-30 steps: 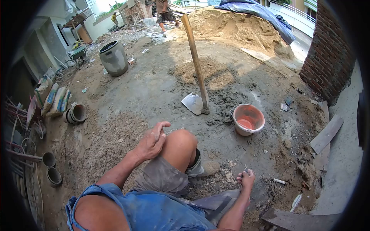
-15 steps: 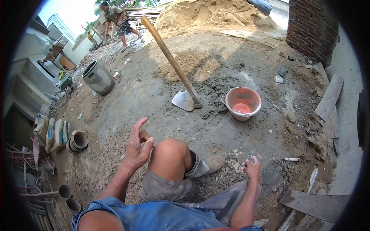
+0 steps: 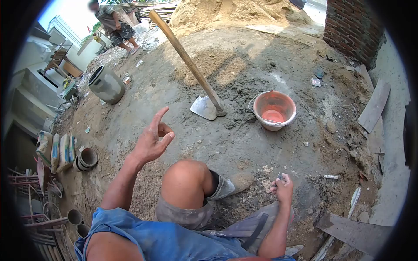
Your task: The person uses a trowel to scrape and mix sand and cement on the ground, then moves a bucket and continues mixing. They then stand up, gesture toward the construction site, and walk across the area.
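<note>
My left hand [image 3: 152, 138] is raised in front of my bent knee, holding nothing. Its index finger is stretched out, the thumb stands apart and the other fingers are curled. Low beside my other leg, my right hand [image 3: 283, 187] is closed around a small dark object [image 3: 279, 175] too small to name. Beyond my left hand a hoe [image 3: 187, 56] stands with its blade [image 3: 203, 107] on wet grey mortar [image 3: 235, 106] and its wooden handle leaning up to the left. An orange-red bucket [image 3: 274, 114] with a wire handle sits to its right.
A grey drum [image 3: 106, 85] stands at left, with cement sacks [image 3: 65, 150] and stacked buckets [image 3: 86, 158] nearer. A person [image 3: 114, 26] is at the back left, beside a sand pile [image 3: 235, 15]. Planks [image 3: 374, 106] and a brick pillar [image 3: 352, 32] line the right.
My left hand has risen away from my knee, still pointing. My right hand stays nearly in place. The person at the back has shifted left and stands more upright.
</note>
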